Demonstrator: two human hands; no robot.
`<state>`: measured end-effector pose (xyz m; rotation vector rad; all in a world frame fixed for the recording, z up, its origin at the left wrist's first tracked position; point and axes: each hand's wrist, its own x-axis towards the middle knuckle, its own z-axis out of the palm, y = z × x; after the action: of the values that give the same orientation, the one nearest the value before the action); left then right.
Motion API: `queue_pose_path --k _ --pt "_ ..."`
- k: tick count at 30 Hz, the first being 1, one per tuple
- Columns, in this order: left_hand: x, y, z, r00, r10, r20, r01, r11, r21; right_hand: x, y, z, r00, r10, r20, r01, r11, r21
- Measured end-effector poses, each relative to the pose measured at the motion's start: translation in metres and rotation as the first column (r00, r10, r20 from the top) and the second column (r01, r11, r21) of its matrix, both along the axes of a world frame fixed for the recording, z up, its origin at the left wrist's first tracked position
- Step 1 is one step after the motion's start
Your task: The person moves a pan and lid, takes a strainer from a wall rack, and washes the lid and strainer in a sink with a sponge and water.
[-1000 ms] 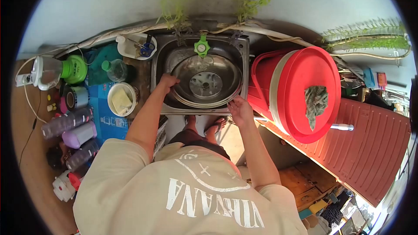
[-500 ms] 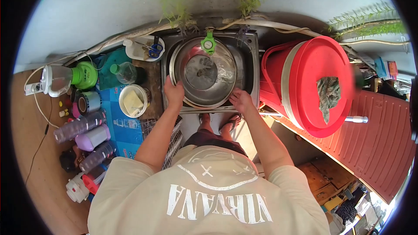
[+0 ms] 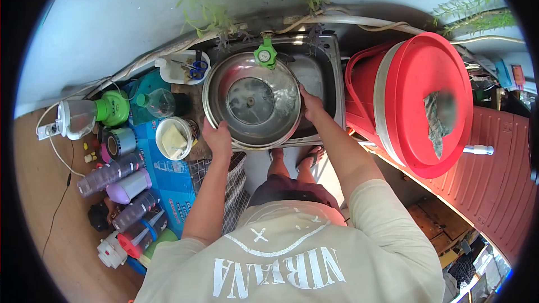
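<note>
A round metal basin sits tilted over the sink, under a green tap. My left hand grips the basin's lower left rim, with the thumb up at the edge. On the right side, my right hand holds the rim, its fingers partly hidden by the basin. Through the basin's floor area a darker, dull disc with a small round centre shows.
Left of the sink are a white tub with a yellowish block, a tray with blue scissors, a plastic bottle and a green blender. A large red lidded bucket bearing a cloth stands right.
The basin has shifted left and now covers the sink's left side. My right hand has moved up along its right rim, and my left hand is lower on the left rim.
</note>
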<state>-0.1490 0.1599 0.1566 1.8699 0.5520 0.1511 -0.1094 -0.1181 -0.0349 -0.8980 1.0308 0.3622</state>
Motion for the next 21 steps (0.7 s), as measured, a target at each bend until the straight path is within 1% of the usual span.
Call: queue_pose_path --k 1,2,3,4,5,7,8,9,10,11,13,14,16,19,21 --pt "0.001 0.004 0.002 1.000 0.000 -0.007 0.000 1.000 0.005 -0.002 0.001 -0.006 0.999 0.001 -0.049 0.000 0.999 0.037" --pt "0.003 0.009 0.003 1.000 -0.023 -0.015 0.023 0.999 0.049 -0.006 0.003 -0.015 0.998 0.003 -0.056 -0.001 0.999 0.042" --pt "0.005 0.013 0.005 0.999 -0.046 -0.023 0.048 0.995 0.092 -0.009 0.004 -0.022 1.000 -0.008 -0.019 0.011 0.990 0.137" --pt "0.005 0.017 0.007 0.994 -0.077 -0.076 0.085 0.990 0.109 -0.011 0.006 -0.025 1.000 -0.026 0.017 0.022 0.973 0.231" --pt "0.006 0.020 0.008 0.994 -0.080 -0.080 0.089 0.990 0.112 -0.015 0.007 -0.027 0.999 -0.030 0.012 0.026 0.972 0.234" --pt "0.008 0.023 0.008 0.996 -0.078 -0.035 0.080 0.995 0.060 -0.023 0.010 -0.024 0.973 -0.098 0.209 0.003 0.911 0.411" --pt "0.008 0.024 0.009 0.996 -0.070 -0.047 0.072 0.997 0.027 -0.026 0.011 -0.010 0.973 -0.107 0.207 0.013 0.911 0.412" --pt "0.008 0.028 0.008 0.996 -0.081 -0.049 0.082 0.996 0.028 -0.028 0.013 0.008 0.958 -0.118 0.261 -0.015 0.890 0.456" --pt "0.008 0.031 0.006 0.997 -0.061 -0.056 0.062 0.998 0.012 -0.031 0.015 0.013 0.940 -0.132 0.313 -0.044 0.867 0.496" --pt "0.008 0.034 0.004 0.997 -0.041 -0.064 0.041 0.999 -0.003 -0.032 0.018 0.014 0.940 -0.142 0.311 -0.033 0.868 0.496" --pt "0.007 0.037 0.005 0.996 -0.055 -0.065 0.054 0.998 -0.015 -0.032 0.023 0.013 0.953 -0.182 0.242 0.048 0.879 0.474" --pt "0.007 0.037 0.009 0.995 -0.059 -0.080 0.058 0.998 -0.012 -0.031 0.024 0.009 0.951 -0.191 0.241 0.056 0.878 0.475" --pt "0.007 0.036 0.013 0.992 -0.077 -0.095 0.078 0.997 0.008 -0.029 0.026 0.003 0.945 -0.116 0.305 -0.040 0.886 0.461" --pt "0.007 0.033 0.014 0.997 -0.065 -0.048 0.065 0.998 -0.007 -0.025 0.029 -0.004 0.945 -0.138 0.297 -0.017 0.884 0.467" --pt "0.007 0.033 0.017 0.996 -0.073 -0.046 0.073 0.997 0.003 -0.024 0.030 0.015 0.943 -0.162 0.291 0.001 0.876 0.483"
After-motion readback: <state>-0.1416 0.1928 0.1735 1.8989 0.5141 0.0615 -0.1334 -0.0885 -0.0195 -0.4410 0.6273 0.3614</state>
